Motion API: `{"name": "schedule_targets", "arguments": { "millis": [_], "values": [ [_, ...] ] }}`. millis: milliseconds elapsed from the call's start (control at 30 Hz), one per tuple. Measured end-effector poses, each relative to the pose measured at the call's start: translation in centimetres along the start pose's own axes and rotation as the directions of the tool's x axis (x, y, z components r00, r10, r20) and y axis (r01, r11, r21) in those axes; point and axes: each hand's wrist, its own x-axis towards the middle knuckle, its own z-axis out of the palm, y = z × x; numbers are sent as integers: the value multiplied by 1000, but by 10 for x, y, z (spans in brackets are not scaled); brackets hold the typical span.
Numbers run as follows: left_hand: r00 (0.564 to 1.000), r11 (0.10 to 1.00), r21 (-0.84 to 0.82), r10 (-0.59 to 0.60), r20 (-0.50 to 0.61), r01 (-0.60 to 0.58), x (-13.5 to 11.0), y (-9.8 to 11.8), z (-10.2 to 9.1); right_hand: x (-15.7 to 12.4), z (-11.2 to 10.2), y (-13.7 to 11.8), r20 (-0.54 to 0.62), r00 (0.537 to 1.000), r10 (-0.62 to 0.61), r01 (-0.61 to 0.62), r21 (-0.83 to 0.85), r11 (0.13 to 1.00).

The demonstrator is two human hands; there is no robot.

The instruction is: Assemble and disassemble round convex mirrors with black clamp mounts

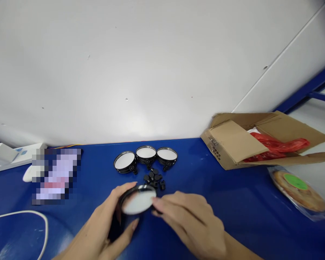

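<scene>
Well, the table [97, 180] is shiny and blue, and it runs across the low half of the frame to a big white wall [162, 72] with a few little marks on it. Blue bars [314, 86] show at the right edge. I count four round mirrors with dark rims. Three sit close together in a row in the middle of the frame: one on the left [124, 160], one in the center [146, 153] and one on the right [167, 154]. The fourth, the held mirror [139, 202], is in the hands, low in the middle and tilted. The left hand [103, 220] curls around its left side, thumb and fingers apart with the mirror between them. The right hand [189, 220] has its fingers bent close together at the right rim; it is blurry, so I cannot tell what they pinch. Just behind is one pile of small black parts [153, 176], too bunched up to count. On the right are one open cardboard box [233, 141] with red plastic [281, 144] inside, and one round, wrapped food [300, 189] with one green label [295, 181]. One white cord [24, 212] bends at the lower left, below one blurred-out flat thing [55, 177].
</scene>
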Motion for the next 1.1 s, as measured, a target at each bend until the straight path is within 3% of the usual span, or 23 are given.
{"name": "schedule_targets", "arguments": {
  "millis": [100, 200, 433, 800, 1100],
  "values": [
    [994, 993, 54, -100, -48, 103, -1, -2, -2, 13, -8, 17, -156, 986, 63, -98, -227, 969],
    [993, 992, 85, -89, -80, 96, -1, -1, -1, 17, -9, 39, -260, 963, 66, -160, -357, 921],
    [996, 985, 172, -14, -91, 30, 0, -1, 3, 7, -1, 75, -163, 981, 105, -159, -367, 917],
    [994, 979, 202, -14, -110, 36, -3, 0, 1, 5, 8, 77, -121, 983, 141, -177, -370, 912],
    [999, 986, 167, -23, -38, 29, -3, -4, 0, 7, 9, 71, -132, 978, 159, -197, -365, 910]
  ]
}}
